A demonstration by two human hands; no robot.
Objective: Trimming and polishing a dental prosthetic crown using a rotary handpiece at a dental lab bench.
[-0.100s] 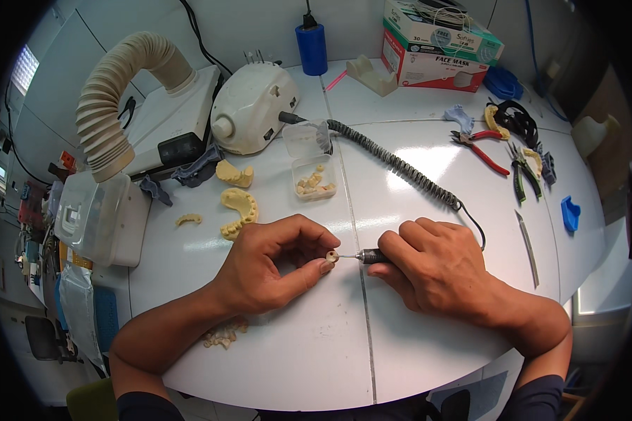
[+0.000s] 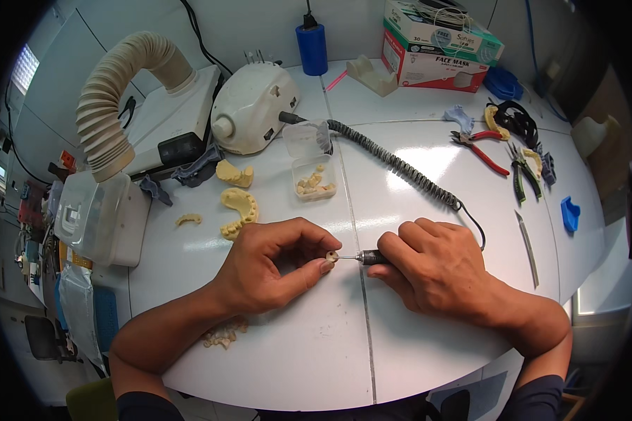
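Note:
My left hand (image 2: 277, 265) pinches a small cream dental crown (image 2: 331, 257) between thumb and fingertips, above the middle of the white table. A dark spot shows on the crown's near face. My right hand (image 2: 428, 266) is wrapped round a black rotary handpiece (image 2: 373, 257), held level and pointing left. Its thin metal bur (image 2: 347, 257) reaches the right side of the crown; whether it touches is too small to tell. The handpiece's rear end is hidden in my right palm. A coiled dark cord (image 2: 393, 163) runs from the white control unit (image 2: 251, 109) toward my right hand.
Yellow dental casts (image 2: 239, 207) and an open clear box (image 2: 314, 184) of small tooth-coloured pieces lie beyond my left hand. Cream fragments (image 2: 225, 332) lie by my left forearm. Red-handled pliers (image 2: 486, 151), green-handled pliers (image 2: 523, 172) and a slim blade tool (image 2: 527, 249) lie at right. A ribbed hose (image 2: 112, 91) arches at left.

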